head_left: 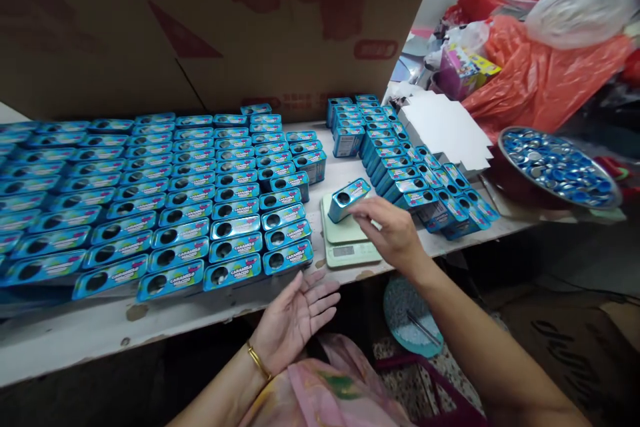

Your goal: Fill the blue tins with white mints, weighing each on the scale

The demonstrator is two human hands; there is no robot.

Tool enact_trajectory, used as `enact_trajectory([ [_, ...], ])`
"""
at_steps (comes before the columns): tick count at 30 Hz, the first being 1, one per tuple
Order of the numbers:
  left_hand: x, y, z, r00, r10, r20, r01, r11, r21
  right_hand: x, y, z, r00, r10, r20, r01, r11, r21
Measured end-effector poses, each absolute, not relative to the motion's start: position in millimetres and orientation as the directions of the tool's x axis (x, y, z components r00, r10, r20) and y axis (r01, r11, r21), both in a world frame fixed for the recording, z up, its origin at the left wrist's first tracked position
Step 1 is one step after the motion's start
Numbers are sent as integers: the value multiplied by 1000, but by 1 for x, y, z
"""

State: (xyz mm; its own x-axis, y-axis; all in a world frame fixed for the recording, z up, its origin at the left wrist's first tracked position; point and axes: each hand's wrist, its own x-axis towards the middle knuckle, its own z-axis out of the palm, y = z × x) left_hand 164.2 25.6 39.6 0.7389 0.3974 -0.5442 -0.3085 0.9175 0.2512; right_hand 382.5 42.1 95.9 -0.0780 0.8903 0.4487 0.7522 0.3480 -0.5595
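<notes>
A blue tin (348,196) stands upright on a pale green scale (346,234); its top, like those of the rows of tins (236,245) to the left, reads "CARAMELO MACIZO". The right hand (390,227) has its fingers drawn together at the tin's edge; from here I cannot tell whether they grip. The left hand (297,313) lies open, palm up. Red print on the large carton (120,33) behind is illegible.
</notes>
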Motion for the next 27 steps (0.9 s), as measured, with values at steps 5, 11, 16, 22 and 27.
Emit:
enact_trajectory([
  [5,156,20,31,711,412,-570,-294,910,292,389,78,104,-172,892,418,862,342,-374],
  [11,146,22,27,681,421,-598,-298,907,299,402,58,102,-9,838,546,854,291,-432],
  [16,146,21,18,694,393,-603,-273,919,286,410,33,99,159,815,557,759,260,-597],
  [22,146,18,14,684,387,-618,-255,921,295,405,21,95,223,831,510,714,217,-666],
  [27,143,17,13,666,391,-635,-249,919,305,402,28,94,205,830,519,709,239,-663],
])
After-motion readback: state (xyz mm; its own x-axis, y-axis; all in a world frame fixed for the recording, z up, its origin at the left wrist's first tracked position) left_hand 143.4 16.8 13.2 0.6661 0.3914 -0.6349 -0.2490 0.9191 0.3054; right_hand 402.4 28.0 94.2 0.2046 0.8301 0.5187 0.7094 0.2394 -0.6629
